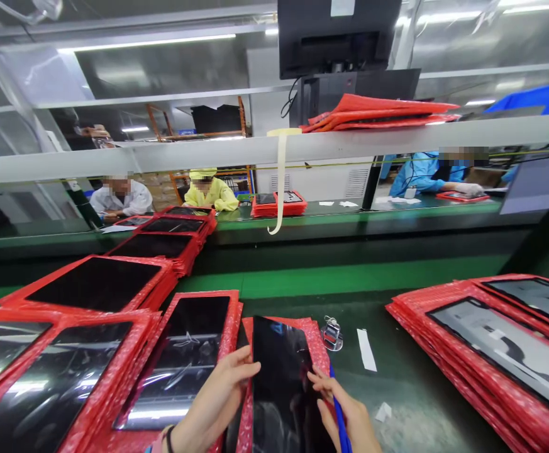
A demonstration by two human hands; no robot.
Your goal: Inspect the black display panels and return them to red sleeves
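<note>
Green-topped workbenches fill the scene, with a raised green conveyor strip running across behind the near bench and a pale shelf rail above it. One black glass panel is held upright-tilted at the near edge, resting over a stack of red bubble-wrap sleeves. The left hand is curled against the panel's left edge, thumb and fingers gripping it; a dark band is worn at the wrist. The right hand is closed round a blue pen-like tool, with its fingertips touching the panel's right edge. To the left, at least six further dark panels in red sleeves are seen, laid in overlapping piles that recede toward the far bench. To the right, one stack of red sleeves carries two grey-faced panels. Between the held panel and that stack, a small metal clip, one white strip and one white scrap lie apart on the bench. One strip of pale tape hangs from the rail. Three people are seated at the far line: one in white, one in yellow, one in blue. One dark monitor is mounted overhead, and red sleeves are piled on the shelf.
</note>
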